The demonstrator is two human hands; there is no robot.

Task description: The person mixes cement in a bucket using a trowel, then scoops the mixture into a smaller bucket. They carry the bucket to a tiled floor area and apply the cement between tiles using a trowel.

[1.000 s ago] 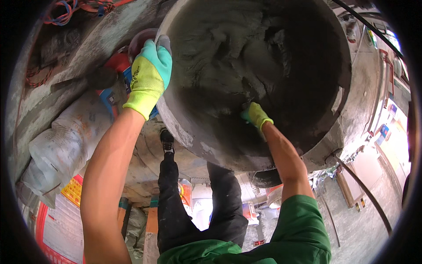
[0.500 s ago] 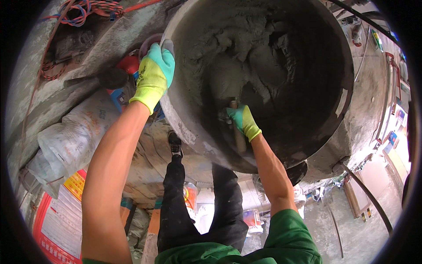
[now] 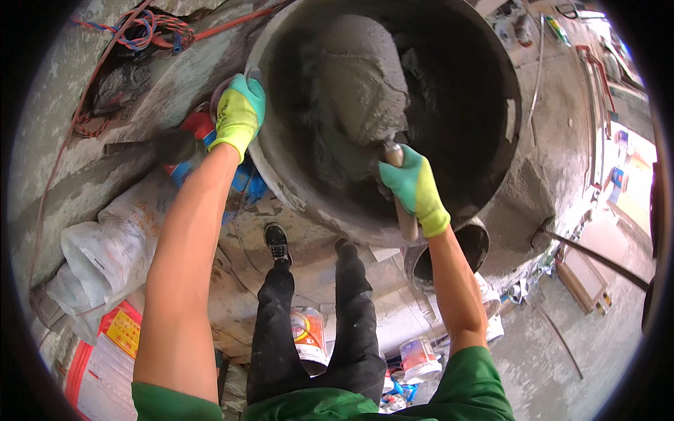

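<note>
A large round mixing tub [image 3: 316,214] with a cement-caked rim stands in front of me. My left hand [image 3: 242,109], in a yellow and teal work glove, is closed on its left rim. In a matching glove, my right hand [image 3: 413,184] grips the wooden handle of a trowel [image 3: 406,223] near the tub's front edge. A thick heap of wet grey mortar [image 3: 359,77] rests on the trowel and hides its blade. More mortar lies in the dark bottom of the tub.
A dark long-handled pan-shaped tool [image 3: 172,146] and a white sack [image 3: 116,238] lie at the left. Below the tub's front rim is a round bucket [image 3: 481,242]. Paint-type pails [image 3: 307,333] stand by my legs. Coiled cords [image 3: 165,31] lie far left.
My right hand has come up and nearer with the trowel, now loaded with a big heap of mortar. The left hand stays on the rim. The view has shifted.
</note>
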